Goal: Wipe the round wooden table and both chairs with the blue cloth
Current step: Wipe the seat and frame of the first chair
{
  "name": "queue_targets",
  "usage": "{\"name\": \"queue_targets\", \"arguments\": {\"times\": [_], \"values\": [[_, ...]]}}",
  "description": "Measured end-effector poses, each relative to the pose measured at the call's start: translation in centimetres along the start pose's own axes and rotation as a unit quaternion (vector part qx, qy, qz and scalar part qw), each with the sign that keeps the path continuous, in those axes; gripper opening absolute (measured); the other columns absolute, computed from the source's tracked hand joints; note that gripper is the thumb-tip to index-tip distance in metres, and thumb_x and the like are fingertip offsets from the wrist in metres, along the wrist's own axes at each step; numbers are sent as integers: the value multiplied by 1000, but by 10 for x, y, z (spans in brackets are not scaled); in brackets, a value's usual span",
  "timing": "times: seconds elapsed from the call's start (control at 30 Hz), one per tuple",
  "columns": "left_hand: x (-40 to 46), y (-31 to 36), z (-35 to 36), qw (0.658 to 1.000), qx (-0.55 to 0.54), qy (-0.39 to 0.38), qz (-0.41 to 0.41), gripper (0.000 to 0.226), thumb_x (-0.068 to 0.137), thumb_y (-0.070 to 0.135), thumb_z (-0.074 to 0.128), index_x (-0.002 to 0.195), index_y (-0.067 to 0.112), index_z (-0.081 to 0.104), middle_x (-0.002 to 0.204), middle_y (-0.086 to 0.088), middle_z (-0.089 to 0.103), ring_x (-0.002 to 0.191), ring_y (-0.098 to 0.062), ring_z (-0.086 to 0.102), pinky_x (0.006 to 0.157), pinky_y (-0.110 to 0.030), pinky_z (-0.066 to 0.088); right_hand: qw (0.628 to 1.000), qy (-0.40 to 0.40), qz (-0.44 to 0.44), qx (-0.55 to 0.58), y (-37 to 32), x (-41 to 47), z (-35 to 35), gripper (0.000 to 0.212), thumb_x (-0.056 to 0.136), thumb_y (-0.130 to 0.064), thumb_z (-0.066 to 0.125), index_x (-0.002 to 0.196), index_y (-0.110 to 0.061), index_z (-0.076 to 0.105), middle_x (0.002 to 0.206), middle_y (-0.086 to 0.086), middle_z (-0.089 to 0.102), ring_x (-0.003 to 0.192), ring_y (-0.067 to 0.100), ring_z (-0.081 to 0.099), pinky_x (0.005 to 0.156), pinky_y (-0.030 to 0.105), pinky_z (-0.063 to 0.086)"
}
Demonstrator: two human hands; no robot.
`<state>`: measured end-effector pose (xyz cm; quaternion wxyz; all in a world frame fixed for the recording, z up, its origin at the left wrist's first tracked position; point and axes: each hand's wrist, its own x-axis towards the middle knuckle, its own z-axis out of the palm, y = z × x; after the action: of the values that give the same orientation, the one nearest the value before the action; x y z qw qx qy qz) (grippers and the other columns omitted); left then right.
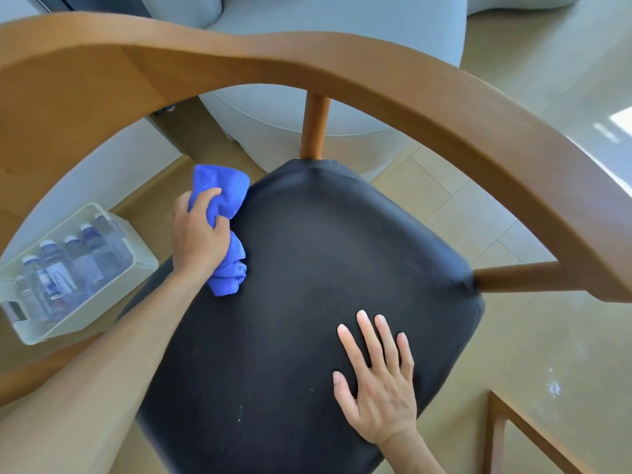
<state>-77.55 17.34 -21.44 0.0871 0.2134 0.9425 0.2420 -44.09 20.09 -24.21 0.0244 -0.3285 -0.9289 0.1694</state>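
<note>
We wipe the chair seat

Our left hand (200, 234) curls its fingers round the bunched blue cloth (224, 227) at the black seat's (307, 285) left edge; our right hand (378, 381) lies flat, fingers spread, on the seat.

At frame centre, the left hand (200, 234) grips a bunched blue cloth (222, 213) at the black seat's (307, 268) left edge; the right hand (379, 381) lies flat lower right. Bottles, seemingly water, fill a bin (136, 265) at left.
</note>
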Motion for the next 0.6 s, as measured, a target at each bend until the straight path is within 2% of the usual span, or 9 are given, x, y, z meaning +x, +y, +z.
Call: {"name": "queue_targets", "arguments": {"times": [0.07,0.17,0.23,0.33,0.43,0.53,0.6], "values": [[-9,18,6,1000,-12,15,11,40,84,8,49,122,18,57,132,-12,42,121,-30,40,93,-19,24,1000,3,-1,1,0,0,1,71,78,-47,53,145,-31,38,158,0,24,145,24,21,117,47,11],[-25,56,23,999,-28,25,31,41,84,7,51,124,12,56,137,-16,38,122,-36,39,103,-35,31,1000,11,-3,-1,0,-1,1,70,77,-47,54,144,-30,41,157,1,25,145,25,22,117,47,11],[-38,85,38,998,-18,17,64,44,83,8,53,127,13,56,140,-18,37,117,-39,40,99,-41,33,1000,15,-4,1,1,0,1,69,77,-47,54,143,-29,43,157,2,26,145,25,22,117,47,13],[-63,132,64,990,-7,-40,136,47,81,12,56,128,16,56,142,-18,38,110,-40,43,89,-44,36,1000,24,-8,8,0,0,1,68,78,-46,53,143,-28,42,157,3,26,145,26,21,117,48,14],[-92,176,91,966,-11,-105,234,48,80,13,55,128,18,57,143,-17,38,109,-40,43,87,-46,38,999,32,-10,10,1,1,1,63,78,-47,51,137,-24,48,152,5,33,144,27,23,116,47,14],[-109,203,114,918,54,-170,354,50,83,15,51,132,24,50,147,-11,33,113,-35,40,92,-41,34,999,28,-15,-2,2,1,1,58,76,-46,48,126,-19,60,140,10,50,141,29,22,114,47,13],[-99,209,123,908,95,-176,368,49,85,18,51,134,27,45,143,-8,33,111,-31,38,90,-37,32,999,35,-15,4,2,1,1,59,75,-46,48,126,-19,61,139,10,52,141,29,20,113,48,16]]}}
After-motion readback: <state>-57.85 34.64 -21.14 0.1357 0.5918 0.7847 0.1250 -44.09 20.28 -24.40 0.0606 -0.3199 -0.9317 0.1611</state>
